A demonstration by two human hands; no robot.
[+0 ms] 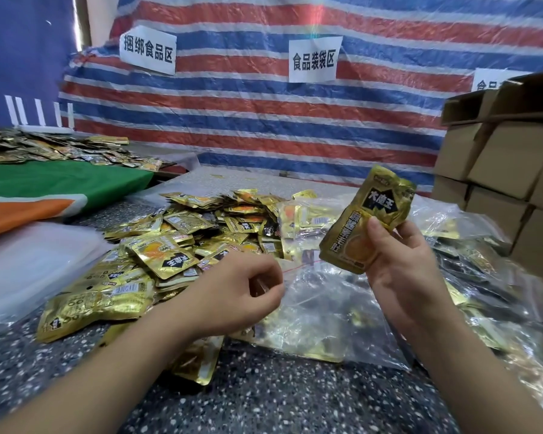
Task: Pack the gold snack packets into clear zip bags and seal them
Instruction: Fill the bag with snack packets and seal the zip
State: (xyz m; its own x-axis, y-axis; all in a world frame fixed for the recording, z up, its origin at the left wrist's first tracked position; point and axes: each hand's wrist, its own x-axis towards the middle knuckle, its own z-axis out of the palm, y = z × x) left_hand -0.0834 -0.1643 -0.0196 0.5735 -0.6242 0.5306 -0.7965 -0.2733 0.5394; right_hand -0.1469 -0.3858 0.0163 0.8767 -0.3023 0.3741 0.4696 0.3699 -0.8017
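Overhead, two white paper signs hang on the striped tarp [264, 120] behind the table: the left sign [148, 49] reads 捆绑食品区, the one to its right [314, 60] reads 食品装袋区; a third sign at the tarp's right edge is cut off by boxes and unreadable. Landmark for these notes: the loose heap of gold snack packets [176, 242] on the speckled dark stone table [264, 396]. Left of the heap, a green and orange cloth [54, 189] covers a second surface, with more gold packets [44, 148] scattered flat along its far side; nearer, a frosted white plastic lid or tray [29, 264], smooth and translucent. The heap itself: crinkled foil pouches, rectangular, shiny, some face up with black diamond logos and orange print, some showing barcodes. Just right of the heap's near edge, the left hand [235, 292] is curled, fingers and thumb pinching the mouth of a clear zip bag [323, 311] that lies flat on the table; a thin red line marks its zip strip. Right of the heap and raised above the bag, the right hand [402, 261] grips a gold packet [367, 220] upright between thumb and fingers, logo reading 大魔王, smaller writing below too blurred to read. Further right, filled clear bags [483, 277] pile glossy and wrinkled; beyond them, stacked brown cardboard boxes [499, 170].
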